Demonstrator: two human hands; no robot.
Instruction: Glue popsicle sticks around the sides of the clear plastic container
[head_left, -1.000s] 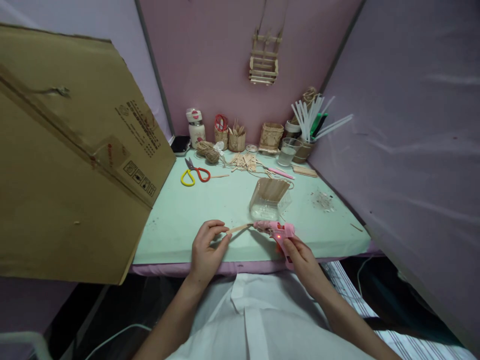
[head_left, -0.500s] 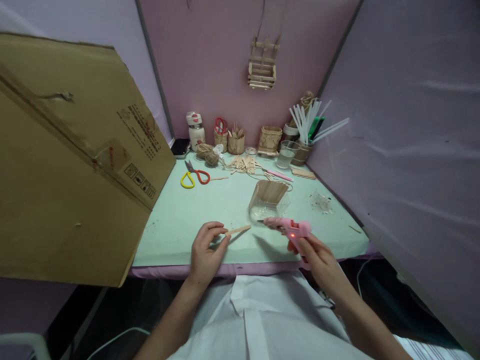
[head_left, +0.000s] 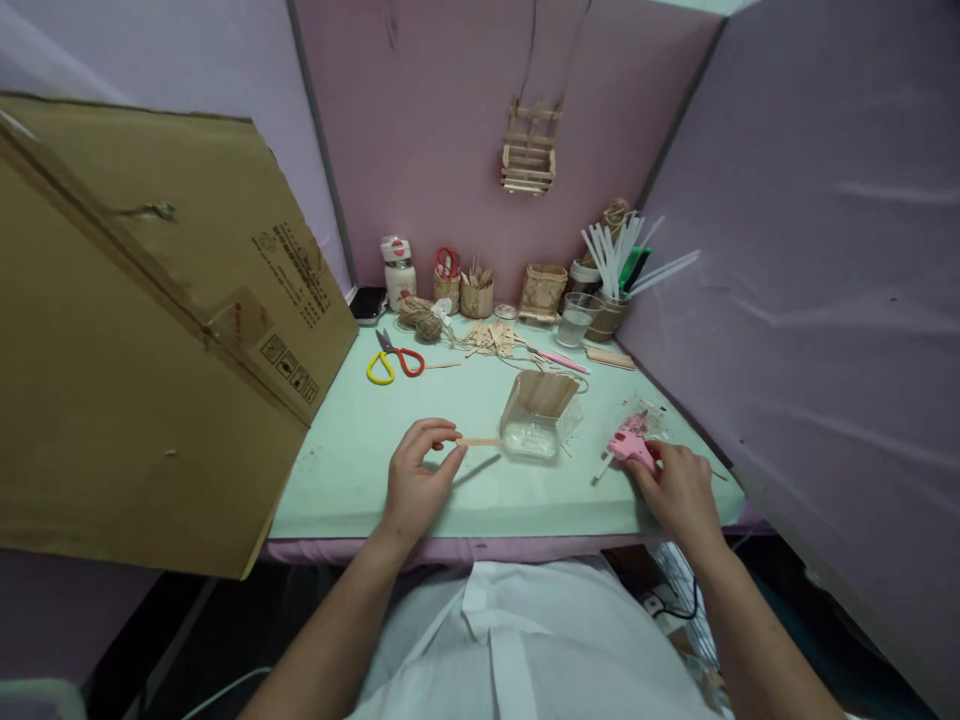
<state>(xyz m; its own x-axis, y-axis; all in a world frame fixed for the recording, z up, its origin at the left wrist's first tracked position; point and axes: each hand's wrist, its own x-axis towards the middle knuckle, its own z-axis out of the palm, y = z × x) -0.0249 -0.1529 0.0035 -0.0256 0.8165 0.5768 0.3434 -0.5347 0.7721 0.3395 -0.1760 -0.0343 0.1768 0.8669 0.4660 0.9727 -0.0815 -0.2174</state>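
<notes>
Between thumb and fingertips my left hand point(head_left: 424, 475) pinches one end of a wooden craft stick point(head_left: 480, 441), held level just above the table with its shadow below. Its free end points at a clear plastic container point(head_left: 531, 440), which has a panel of craft sticks point(head_left: 541, 393) along its back side. At the right, my right hand point(head_left: 679, 490) is closed around a pink glue gun point(head_left: 634, 446), low over the tabletop beside scraps of dried glue. A white glue stick pokes out of the gun's back end, toward the lower left.
Scissors point(head_left: 395, 358), twine point(head_left: 421, 320), loose craft sticks point(head_left: 491, 338) and a pink pen point(head_left: 564, 362) lie farther back. A glass of water point(head_left: 576, 320) and a holder with glue sticks point(head_left: 611, 318) stand at the back right. A large cardboard sheet point(head_left: 165, 350) leans at the left.
My right hand has carried the glue gun rightward, away from the container, and turned it. My left hand keeps the craft stick, now more level and nearer the container.
</notes>
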